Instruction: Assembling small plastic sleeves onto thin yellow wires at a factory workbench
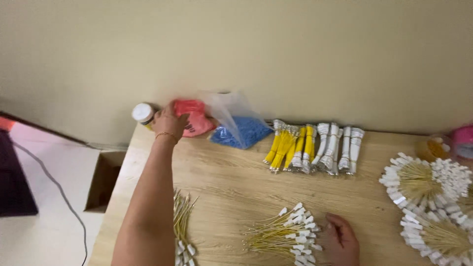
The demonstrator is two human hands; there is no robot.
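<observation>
My left hand point(169, 123) reaches to the far left corner of the wooden table point(231, 182) and grips a red plastic bag point(196, 117) against the wall. A gold bangle circles that wrist. Right beside it lies a clear bag of blue beads point(241, 130). My right hand point(341, 241) rests flat near the front edge, fingers touching a loose pile of thin yellow wires with white tags point(283, 234). More tagged wires point(182, 221) lie partly under my left forearm.
A white-capped bottle point(143, 114) stands at the far left corner. Bundles of yellow and white wires point(313, 148) lie at the back. Fanned tagged wires point(428, 182) fill the right side. An open cardboard box point(103, 182) sits on the floor at left.
</observation>
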